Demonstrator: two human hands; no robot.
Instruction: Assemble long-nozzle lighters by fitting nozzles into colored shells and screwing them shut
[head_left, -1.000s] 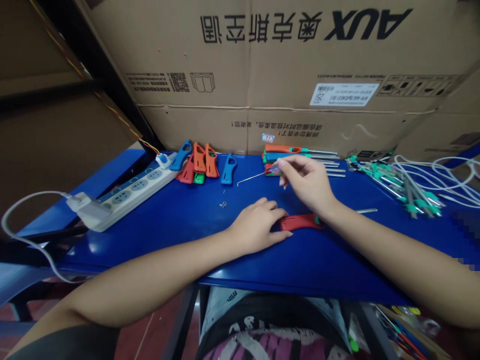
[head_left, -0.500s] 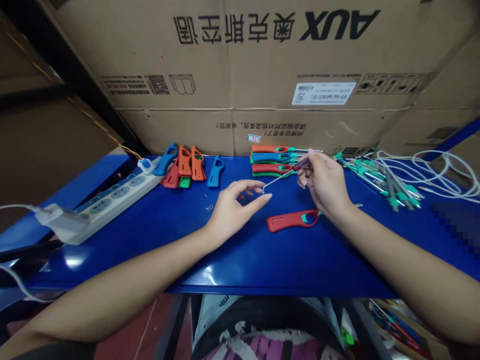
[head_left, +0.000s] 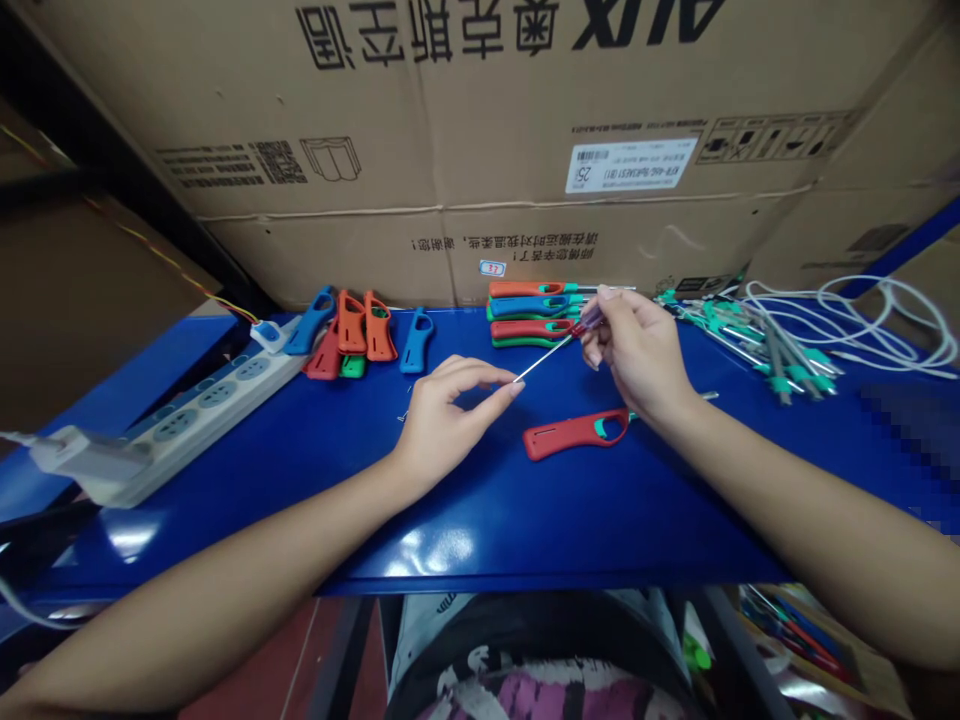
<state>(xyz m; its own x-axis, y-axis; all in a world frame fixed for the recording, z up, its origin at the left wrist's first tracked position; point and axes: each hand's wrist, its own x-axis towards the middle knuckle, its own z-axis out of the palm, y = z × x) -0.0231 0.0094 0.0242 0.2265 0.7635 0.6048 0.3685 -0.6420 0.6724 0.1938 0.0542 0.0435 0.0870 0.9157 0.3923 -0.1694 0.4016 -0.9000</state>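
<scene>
My right hand (head_left: 641, 350) grips the handle of a screwdriver (head_left: 546, 359), whose thin shaft slants down to the left. The thumb and forefinger of my left hand (head_left: 450, 415) pinch together at the shaft's tip. A small screw, seen at the tip a moment earlier, is now hidden between these fingertips. Below the screwdriver lies a red lighter (head_left: 570, 436) with a green trigger, its metal end partly behind my right wrist. Small loose screws (head_left: 405, 411) lie beside my left hand, mostly covered by it.
Behind the hands are stacked lighters (head_left: 525, 305) with metal tubes. Loose handle shells (head_left: 380, 328) in several colours lie at the left, near a power strip (head_left: 202, 420). Metal tubes with green parts (head_left: 780, 355) and a white cable (head_left: 885, 320) lie at right. A cardboard box (head_left: 450, 130) stands behind.
My left thumb and forefinger have closed together at the screwdriver's tip, where they were apart before. The whole view has shifted slightly; the red lighter has stayed in place.
</scene>
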